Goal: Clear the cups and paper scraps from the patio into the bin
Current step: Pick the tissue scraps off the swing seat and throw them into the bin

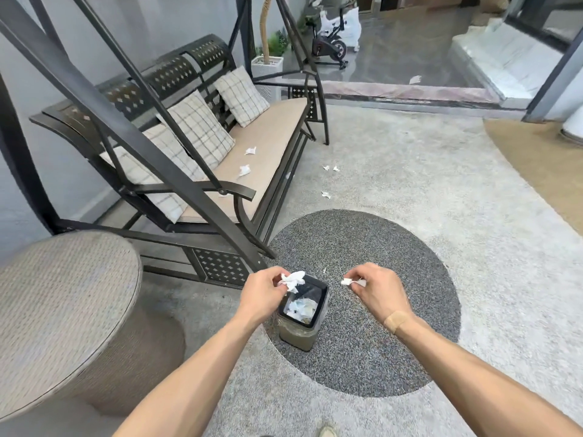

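A small bin (318, 305) with a dark liner stands on the dark round floor patch and holds white scraps. My left hand (263, 291) pinches a crumpled white paper wad (293, 280) over the bin's left rim. My right hand (377, 288) pinches a small white paper scrap (347, 282) just right of the bin. Two scraps (250, 150) (244, 170) lie on the swing seat cushion. Several more scraps (326, 194) (330, 168) lie on the floor beyond the bin, and one (415, 79) lies far off near the doorway. No cup is visible.
A metal swing bench (239, 197) with checked pillows fills the left. A round wicker table (63, 310) stands at the near left. Open pebbled floor spreads to the right, with a tan strip (536, 159) at the far right. An exercise bike (331, 42) stands indoors.
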Demonstrator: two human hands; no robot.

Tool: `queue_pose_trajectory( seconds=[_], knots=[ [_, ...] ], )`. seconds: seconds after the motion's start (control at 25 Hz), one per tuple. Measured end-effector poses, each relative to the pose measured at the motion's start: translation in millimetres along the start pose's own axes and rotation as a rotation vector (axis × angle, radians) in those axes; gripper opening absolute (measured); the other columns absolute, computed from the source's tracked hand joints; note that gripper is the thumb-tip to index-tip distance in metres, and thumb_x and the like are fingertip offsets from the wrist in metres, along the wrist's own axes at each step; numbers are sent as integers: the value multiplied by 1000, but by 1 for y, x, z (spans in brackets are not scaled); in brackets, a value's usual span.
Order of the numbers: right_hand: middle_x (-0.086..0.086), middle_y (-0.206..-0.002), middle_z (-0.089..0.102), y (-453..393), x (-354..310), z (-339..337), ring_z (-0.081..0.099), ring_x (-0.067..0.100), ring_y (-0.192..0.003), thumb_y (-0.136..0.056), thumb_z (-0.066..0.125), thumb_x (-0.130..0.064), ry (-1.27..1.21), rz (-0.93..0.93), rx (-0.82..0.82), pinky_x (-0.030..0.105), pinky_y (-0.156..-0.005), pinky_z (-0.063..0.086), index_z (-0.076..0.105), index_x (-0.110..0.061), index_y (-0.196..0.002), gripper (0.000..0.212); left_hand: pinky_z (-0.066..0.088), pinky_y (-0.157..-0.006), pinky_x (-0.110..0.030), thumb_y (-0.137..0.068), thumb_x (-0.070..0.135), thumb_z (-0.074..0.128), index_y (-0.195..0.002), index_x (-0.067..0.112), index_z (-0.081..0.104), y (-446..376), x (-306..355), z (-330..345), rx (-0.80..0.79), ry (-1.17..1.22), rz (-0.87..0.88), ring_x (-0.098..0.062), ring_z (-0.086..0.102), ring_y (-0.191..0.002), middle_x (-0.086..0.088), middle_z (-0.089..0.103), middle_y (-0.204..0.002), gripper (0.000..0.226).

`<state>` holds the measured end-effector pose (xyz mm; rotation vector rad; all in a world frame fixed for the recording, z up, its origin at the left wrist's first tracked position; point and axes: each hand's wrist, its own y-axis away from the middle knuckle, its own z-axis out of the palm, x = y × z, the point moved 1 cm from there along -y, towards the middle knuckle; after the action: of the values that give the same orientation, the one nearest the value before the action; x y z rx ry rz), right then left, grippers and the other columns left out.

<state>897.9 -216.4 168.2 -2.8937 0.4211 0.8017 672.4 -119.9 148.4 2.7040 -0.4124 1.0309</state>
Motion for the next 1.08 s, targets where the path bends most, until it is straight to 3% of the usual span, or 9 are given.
queue_pose_trajectory(
  seconds=[0.2,0.64,0.88,1.08],
  knots=[
    [-8,-98,67,-68,12,15,60,9,-91,-84,69,-24,2,-1,-65,34,-89,51,68,-29,-95,12,40,-57,-26,-80,14,67,-93,33,70,-60,-5,2,1,2,-74,-11,56,-64,11,63,-71,24],
    [-8,-104,68,-238,25,77,63,5,-85,-85,69,-24,50,67,-182,30,-86,54,68,-31,-98,15,46,-60,-30,-80,16,66,-96,31,68,-238,-38,19,-163,12,-128,-17,60,-65,7,66,-75,22],
    [-5,-115,67,-297,39,122,64,6,-87,-88,64,-26,2,118,-249,33,-89,53,67,-27,-109,21,34,-43,-12,-80,10,69,-97,28,70,-315,-70,45,-247,22,-149,-6,51,-52,9,62,-65,25],
    [1,-118,67,-318,68,160,66,14,-92,-91,61,-26,29,189,-436,27,-78,54,64,-23,-116,26,35,-44,-8,-78,10,70,-96,25,71,-321,-96,88,-325,14,-273,3,47,-49,12,59,-65,23]
  ],
)
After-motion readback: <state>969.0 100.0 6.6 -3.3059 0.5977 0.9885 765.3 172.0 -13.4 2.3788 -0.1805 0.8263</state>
